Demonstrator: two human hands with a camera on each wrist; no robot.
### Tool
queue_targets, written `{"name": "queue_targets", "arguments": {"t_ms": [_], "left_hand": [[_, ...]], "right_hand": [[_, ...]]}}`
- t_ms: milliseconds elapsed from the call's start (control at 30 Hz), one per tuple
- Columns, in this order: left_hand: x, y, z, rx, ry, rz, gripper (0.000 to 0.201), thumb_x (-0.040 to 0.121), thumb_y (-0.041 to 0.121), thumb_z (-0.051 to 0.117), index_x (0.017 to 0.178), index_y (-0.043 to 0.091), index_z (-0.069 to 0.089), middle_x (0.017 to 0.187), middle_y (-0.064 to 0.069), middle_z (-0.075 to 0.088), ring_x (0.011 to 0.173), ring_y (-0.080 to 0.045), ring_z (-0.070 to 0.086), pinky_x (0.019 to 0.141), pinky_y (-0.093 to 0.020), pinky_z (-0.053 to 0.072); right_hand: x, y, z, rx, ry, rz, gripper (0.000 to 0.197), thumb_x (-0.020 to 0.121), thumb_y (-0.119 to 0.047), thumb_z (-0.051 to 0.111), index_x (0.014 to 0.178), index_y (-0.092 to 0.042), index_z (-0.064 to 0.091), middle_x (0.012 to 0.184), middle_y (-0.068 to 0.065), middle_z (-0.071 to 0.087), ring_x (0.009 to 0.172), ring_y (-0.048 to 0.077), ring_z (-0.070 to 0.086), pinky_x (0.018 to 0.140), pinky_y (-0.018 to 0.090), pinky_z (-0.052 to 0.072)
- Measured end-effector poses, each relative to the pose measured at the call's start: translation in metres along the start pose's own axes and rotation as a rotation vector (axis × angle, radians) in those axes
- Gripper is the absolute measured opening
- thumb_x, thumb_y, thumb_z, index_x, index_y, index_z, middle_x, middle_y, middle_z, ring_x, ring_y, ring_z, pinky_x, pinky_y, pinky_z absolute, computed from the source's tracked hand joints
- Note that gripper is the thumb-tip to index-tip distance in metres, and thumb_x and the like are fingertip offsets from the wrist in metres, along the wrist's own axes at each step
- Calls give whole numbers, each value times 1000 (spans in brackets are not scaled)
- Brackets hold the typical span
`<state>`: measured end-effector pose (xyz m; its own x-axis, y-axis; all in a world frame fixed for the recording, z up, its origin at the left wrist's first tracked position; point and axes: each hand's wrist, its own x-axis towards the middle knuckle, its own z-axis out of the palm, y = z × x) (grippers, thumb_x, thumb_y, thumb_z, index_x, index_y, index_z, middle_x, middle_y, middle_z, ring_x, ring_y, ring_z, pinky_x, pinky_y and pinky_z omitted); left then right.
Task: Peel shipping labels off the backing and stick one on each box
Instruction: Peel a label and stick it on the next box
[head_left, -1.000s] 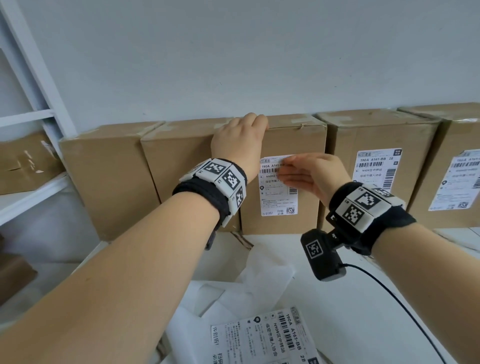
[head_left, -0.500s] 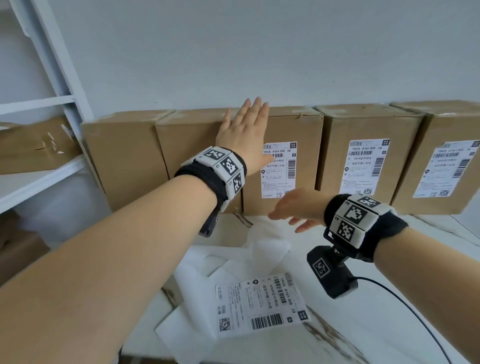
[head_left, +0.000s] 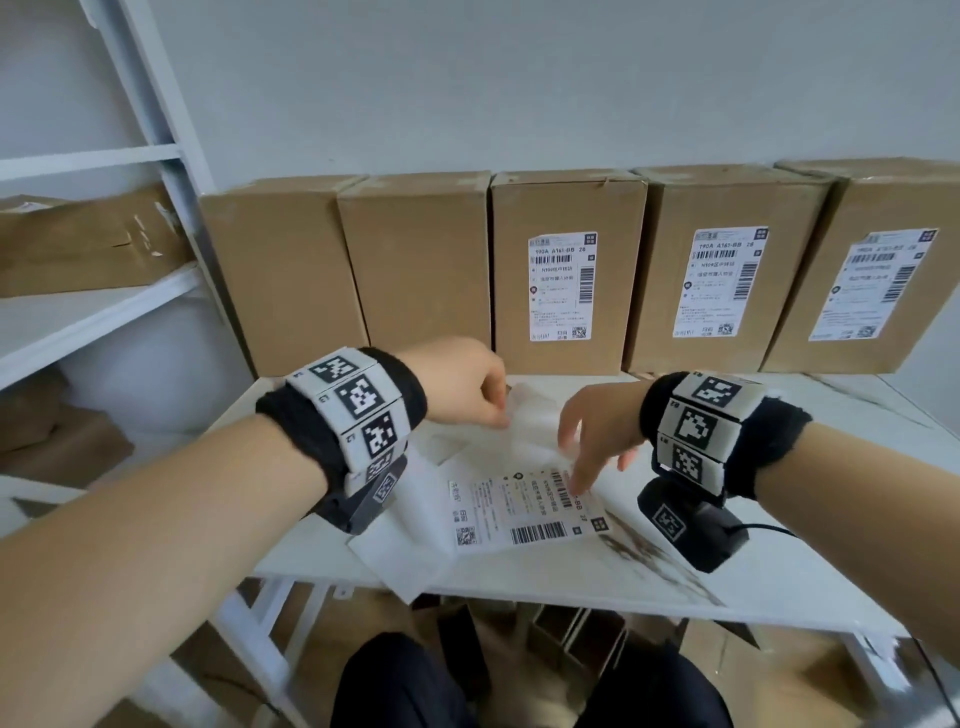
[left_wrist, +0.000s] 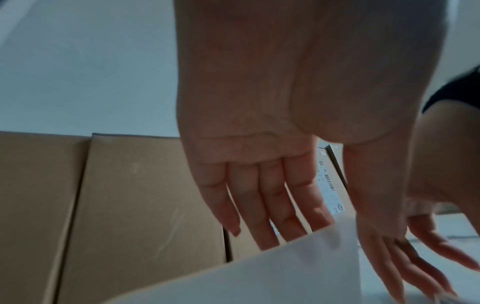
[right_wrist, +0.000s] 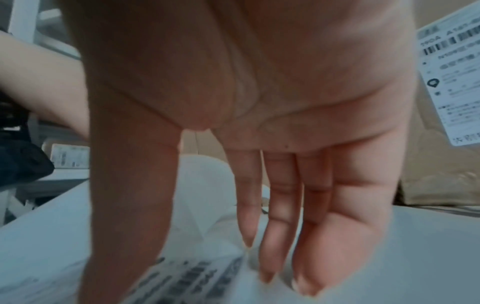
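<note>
Five brown boxes stand in a row against the wall. The two left boxes (head_left: 283, 270) (head_left: 415, 270) are bare. The third box (head_left: 566, 208) carries a white shipping label (head_left: 563, 286), as do the two boxes (head_left: 727, 208) (head_left: 883, 208) to its right. A printed label sheet (head_left: 519, 512) (right_wrist: 194, 273) lies flat on the white table. My right hand (head_left: 592, 436) (right_wrist: 272, 205) reaches down with straight fingers, its tips touching that sheet's right end. My left hand (head_left: 467, 387) (left_wrist: 259, 205) hovers over loose white backing paper (head_left: 524, 415) (left_wrist: 259, 277), fingers straight, holding nothing I can see.
White shelving (head_left: 93, 322) stands at the left with flattened cardboard (head_left: 88, 244) on it. The table's front edge (head_left: 519, 587) is close to my knees, and more cardboard lies on the floor beneath (head_left: 571, 639).
Both hands have left the third box, where the label now stays stuck, and come down to the table. The right hand went from pressing the label to touching the flat label sheet.
</note>
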<state>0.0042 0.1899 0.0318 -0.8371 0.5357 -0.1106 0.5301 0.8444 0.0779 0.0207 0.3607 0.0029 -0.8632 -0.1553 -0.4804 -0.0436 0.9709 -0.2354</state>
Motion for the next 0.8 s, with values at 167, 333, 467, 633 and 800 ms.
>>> {"name": "queue_targets", "arguments": {"t_ms": [167,333,467,633,800], "left_hand": [[-21,-2,13,-14,-138,-66,40,81,39,70,114,17,62,109,4,62,105,-16,59,89,-28,47],[-35,-6,17,-56,-57,-70,43,78,36,73,116,19,61,119,3,60,110,-16,57,92,-28,46],[-41,-4,17,-71,131,-69,36,75,38,74,103,23,56,109,2,52,105,-17,53,93,-36,46],[-43,2,13,-126,148,-41,46,80,42,68,119,26,51,111,6,50,108,-14,52,96,-34,45],[-36,5,7,-164,83,-23,44,86,29,65,127,18,53,123,1,58,109,-15,54,88,-30,46]], "right_hand": [[-1,-5,8,-12,17,13,43,75,-19,76,112,-1,64,87,6,68,69,12,62,74,26,57],[-5,-4,8,37,42,31,29,77,-16,73,99,2,67,89,11,70,79,19,68,77,27,58],[-16,-1,3,262,106,8,5,83,-6,65,84,-4,61,88,12,71,77,20,68,76,28,58],[-29,7,-11,438,325,-108,4,84,-3,63,85,-7,63,84,5,71,72,12,67,67,20,58],[-44,16,-26,578,575,-188,12,83,0,63,75,-9,65,86,7,71,75,16,69,67,21,59]]}}
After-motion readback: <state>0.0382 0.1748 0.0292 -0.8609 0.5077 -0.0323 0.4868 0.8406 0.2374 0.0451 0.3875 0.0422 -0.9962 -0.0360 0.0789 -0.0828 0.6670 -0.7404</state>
